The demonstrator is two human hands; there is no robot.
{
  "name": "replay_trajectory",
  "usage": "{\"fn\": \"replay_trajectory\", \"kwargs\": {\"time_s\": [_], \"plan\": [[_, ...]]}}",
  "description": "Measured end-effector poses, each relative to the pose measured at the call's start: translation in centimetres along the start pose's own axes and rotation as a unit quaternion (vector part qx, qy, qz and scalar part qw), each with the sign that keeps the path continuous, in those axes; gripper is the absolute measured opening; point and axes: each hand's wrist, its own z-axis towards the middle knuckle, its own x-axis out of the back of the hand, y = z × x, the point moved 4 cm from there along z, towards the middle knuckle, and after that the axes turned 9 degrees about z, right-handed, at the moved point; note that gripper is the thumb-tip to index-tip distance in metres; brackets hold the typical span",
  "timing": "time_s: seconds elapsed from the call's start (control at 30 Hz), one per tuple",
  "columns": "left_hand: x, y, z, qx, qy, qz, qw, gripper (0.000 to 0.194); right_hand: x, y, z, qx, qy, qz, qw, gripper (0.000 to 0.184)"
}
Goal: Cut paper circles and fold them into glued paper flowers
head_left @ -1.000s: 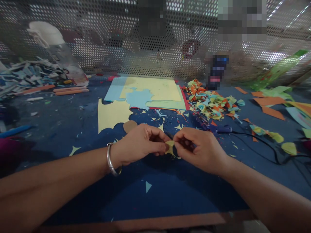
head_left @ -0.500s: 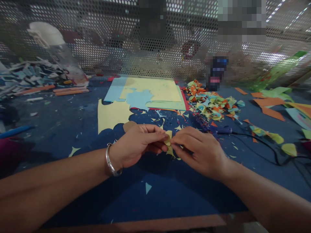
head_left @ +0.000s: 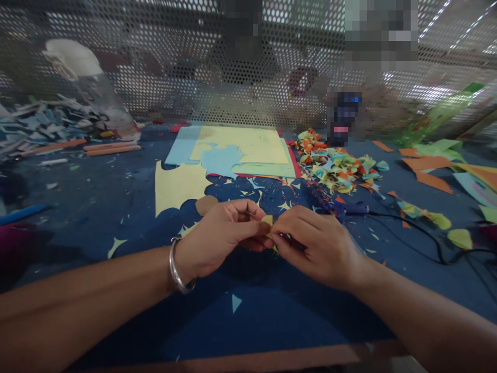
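Observation:
Between my fingertips is a small yellow paper piece (head_left: 267,220), partly hidden by the fingers. My left hand (head_left: 229,230), with a silver bangle at the wrist, is closed and pinches the piece from the left. From the right, my right hand (head_left: 316,243) pinches its edge, fingers bent and closed. Beyond my left hand lies a yellow sheet (head_left: 176,189) with scalloped cut-outs. A brown rounded piece (head_left: 205,204) sits by my left knuckles. Small paper scraps (head_left: 285,205) are scattered just past both hands.
Stacked coloured sheets (head_left: 252,140) lie at the back, beside a heap of small folded paper pieces (head_left: 337,166). A purple tool (head_left: 351,208) trails a black cord (head_left: 423,233) rightward. A white-topped bottle (head_left: 112,109) stands back left near paper strips (head_left: 42,124). Perforated metal mesh (head_left: 174,77) rises behind.
The yellow piece has turned and less of it shows between my fingertips. My hands have come slightly closer together. The whole view has shifted a little.

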Motion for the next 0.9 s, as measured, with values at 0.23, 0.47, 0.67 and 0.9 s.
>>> {"fn": "replay_trajectory", "kwargs": {"time_s": [0.23,0.47,0.67,0.9], "plan": [[0.02,-0.21,0.04,-0.086,-0.018,0.1,0.991,0.011,-0.12,0.37,0.13,-0.061,0.023,0.069,0.996,0.01],[-0.34,0.03,-0.37,-0.101,-0.039,0.134,0.985,0.016,0.11,0.59,-0.01,-0.1,0.051,0.097,0.989,0.01],[-0.34,-0.06,-0.29,-0.097,-0.03,0.136,0.986,0.014,0.07,0.7,-0.17,-0.111,0.057,0.098,0.987,0.009],[-0.32,-0.19,-0.34,-0.092,-0.007,0.136,0.986,0.015,0.05,0.67,-0.1,-0.11,0.062,0.098,0.987,0.009]]}}
